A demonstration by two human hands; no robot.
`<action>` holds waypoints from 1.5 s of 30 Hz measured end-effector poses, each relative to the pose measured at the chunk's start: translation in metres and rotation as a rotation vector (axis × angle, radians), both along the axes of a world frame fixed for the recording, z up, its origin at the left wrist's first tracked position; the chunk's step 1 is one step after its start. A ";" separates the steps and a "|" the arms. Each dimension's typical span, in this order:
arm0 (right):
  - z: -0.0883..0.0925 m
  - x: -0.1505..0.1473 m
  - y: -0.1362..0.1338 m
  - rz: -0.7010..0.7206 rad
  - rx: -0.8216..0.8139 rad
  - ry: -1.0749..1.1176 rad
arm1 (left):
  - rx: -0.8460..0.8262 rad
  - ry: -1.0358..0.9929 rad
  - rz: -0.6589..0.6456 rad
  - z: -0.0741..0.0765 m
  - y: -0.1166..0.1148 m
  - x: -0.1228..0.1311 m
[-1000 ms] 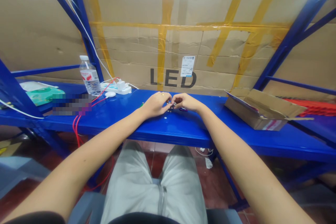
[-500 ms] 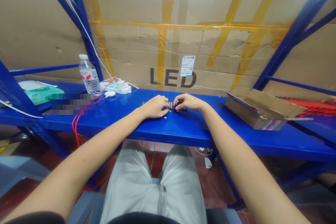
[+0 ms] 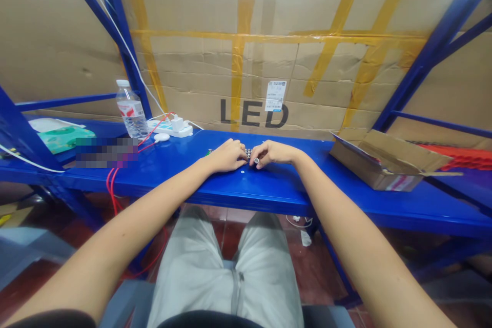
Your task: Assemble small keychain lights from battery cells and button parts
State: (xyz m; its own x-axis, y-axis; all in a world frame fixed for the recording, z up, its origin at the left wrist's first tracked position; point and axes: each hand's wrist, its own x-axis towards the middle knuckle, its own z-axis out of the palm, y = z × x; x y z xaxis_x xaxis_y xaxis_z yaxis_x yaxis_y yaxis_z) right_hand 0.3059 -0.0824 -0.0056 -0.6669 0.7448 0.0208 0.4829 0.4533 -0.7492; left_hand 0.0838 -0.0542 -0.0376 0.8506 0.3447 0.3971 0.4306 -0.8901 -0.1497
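My left hand (image 3: 227,156) and my right hand (image 3: 273,152) rest close together on the blue shelf (image 3: 269,184), knuckles up and fingers curled inward. Between the fingertips lies a small cluster of metal parts (image 3: 250,156), too small to name. My right fingertips pinch a small silvery ring-like piece (image 3: 256,162). My left fingers press against the cluster. A tiny white dot-like piece (image 3: 242,170) lies on the shelf just in front of my left hand.
A water bottle (image 3: 131,110), a white power strip (image 3: 172,128) with red wires, and a green packet (image 3: 61,138) stand at the left. An open cardboard box (image 3: 380,160) sits at the right. A taped "LED" cardboard sheet (image 3: 269,61) backs the shelf.
Both hands have lowered onto the shelf surface and drawn closer; the dark piece earlier seen by my right hand is now covered by it.
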 end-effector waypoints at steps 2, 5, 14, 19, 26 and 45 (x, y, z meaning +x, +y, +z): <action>0.001 0.000 0.000 0.027 0.002 -0.007 | -0.083 -0.010 0.046 0.002 -0.001 0.000; 0.002 0.000 -0.002 0.012 -0.001 -0.006 | -0.196 -0.015 0.113 0.005 -0.003 0.000; 0.004 0.000 -0.005 -0.090 -0.017 0.003 | -0.251 -0.004 0.072 0.006 -0.003 -0.002; 0.000 0.001 -0.001 -0.056 0.005 -0.024 | -0.324 -0.088 0.096 0.005 0.000 -0.002; -0.006 -0.001 0.003 0.070 0.028 -0.045 | -0.454 -0.127 0.022 0.006 0.005 -0.006; 0.000 0.001 -0.003 -0.005 -0.051 0.032 | -0.313 -0.112 0.088 0.014 -0.002 -0.008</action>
